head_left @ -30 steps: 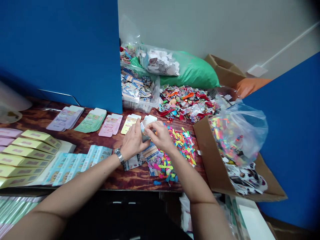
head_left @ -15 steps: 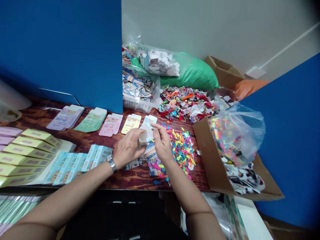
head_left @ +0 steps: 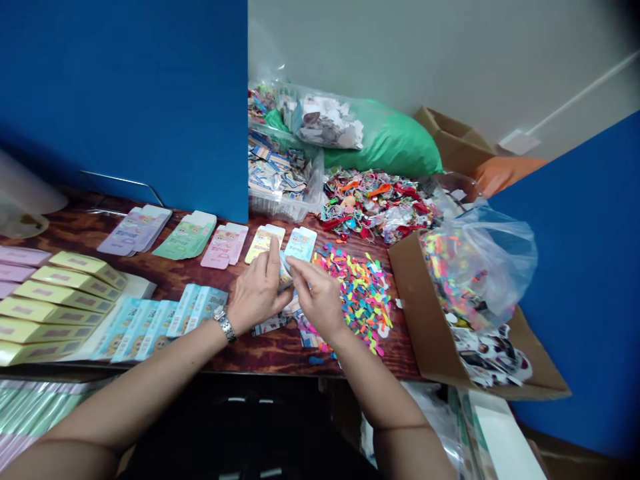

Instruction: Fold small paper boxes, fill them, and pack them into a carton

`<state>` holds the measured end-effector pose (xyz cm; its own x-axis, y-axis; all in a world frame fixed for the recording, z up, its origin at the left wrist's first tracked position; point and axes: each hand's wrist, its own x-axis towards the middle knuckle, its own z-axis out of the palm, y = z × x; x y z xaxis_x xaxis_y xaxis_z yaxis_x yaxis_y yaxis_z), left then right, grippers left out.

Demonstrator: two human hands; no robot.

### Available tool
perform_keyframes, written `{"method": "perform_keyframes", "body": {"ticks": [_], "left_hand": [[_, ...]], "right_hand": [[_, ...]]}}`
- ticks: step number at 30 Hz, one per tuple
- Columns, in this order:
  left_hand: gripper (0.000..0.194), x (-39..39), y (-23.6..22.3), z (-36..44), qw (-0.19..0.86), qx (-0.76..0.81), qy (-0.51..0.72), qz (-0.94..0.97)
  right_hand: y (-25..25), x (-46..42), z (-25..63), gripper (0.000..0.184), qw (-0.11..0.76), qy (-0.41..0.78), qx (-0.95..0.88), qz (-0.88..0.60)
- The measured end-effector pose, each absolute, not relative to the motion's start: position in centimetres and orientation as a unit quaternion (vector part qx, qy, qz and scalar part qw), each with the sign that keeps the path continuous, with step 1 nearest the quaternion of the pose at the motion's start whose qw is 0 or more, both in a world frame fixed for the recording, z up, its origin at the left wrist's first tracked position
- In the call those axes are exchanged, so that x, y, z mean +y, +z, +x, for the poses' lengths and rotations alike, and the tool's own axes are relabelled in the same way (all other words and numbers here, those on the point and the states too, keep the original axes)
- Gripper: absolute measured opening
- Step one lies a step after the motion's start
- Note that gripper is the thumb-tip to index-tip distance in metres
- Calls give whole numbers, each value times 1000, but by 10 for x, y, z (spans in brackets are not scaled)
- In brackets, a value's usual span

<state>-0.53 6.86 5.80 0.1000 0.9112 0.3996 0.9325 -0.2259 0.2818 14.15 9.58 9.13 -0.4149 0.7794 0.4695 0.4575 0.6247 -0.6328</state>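
A small light-blue carton [head_left: 285, 272] is between my two hands, partly covered by the fingers. My left hand [head_left: 256, 288], with a metal watch at its wrist, grips the carton from the left, thumb below and index finger raised along it. My right hand [head_left: 320, 297] pinches the carton's upper right edge. Just beyond them lie flat cartons in light blue [head_left: 303, 242] and yellow [head_left: 261, 241]. Printed cards [head_left: 273, 325] lie partly hidden under the hands. Right beside my right hand spreads a pile of small bright pieces [head_left: 367, 293], like uninflated balloons.
Flat pink [head_left: 225, 247], green [head_left: 186, 237] and purple cartons [head_left: 131, 233] continue leftward. Folded blue boxes [head_left: 145, 330] and yellow boxes [head_left: 60, 300] stand at left. A cardboard box [head_left: 417, 313] bounds the right. Behind are a clear bin [head_left: 305, 207] and mixed trinkets [head_left: 375, 203].
My right hand has moved in over the carton's top, and my left index finger has risen. The carton's pale open side no longer shows. The view has shifted slightly.
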Motion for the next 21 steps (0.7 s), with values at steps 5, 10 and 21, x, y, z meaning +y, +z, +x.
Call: {"method": "perform_keyframes", "body": {"ticks": [5,10,21], "left_hand": [[98,68,63,-5,7,-631,-209,-747],[115,75,70,-20,-4,-540,-318,-779],[92,83,61,-26,-189,-453,-524,-696]], "right_hand": [[70,83,134,43,392,185,-827,-358],[66,110,144,38,469,347,-695,-421],[43,124,174,50,284,476,-725,-409]]}}
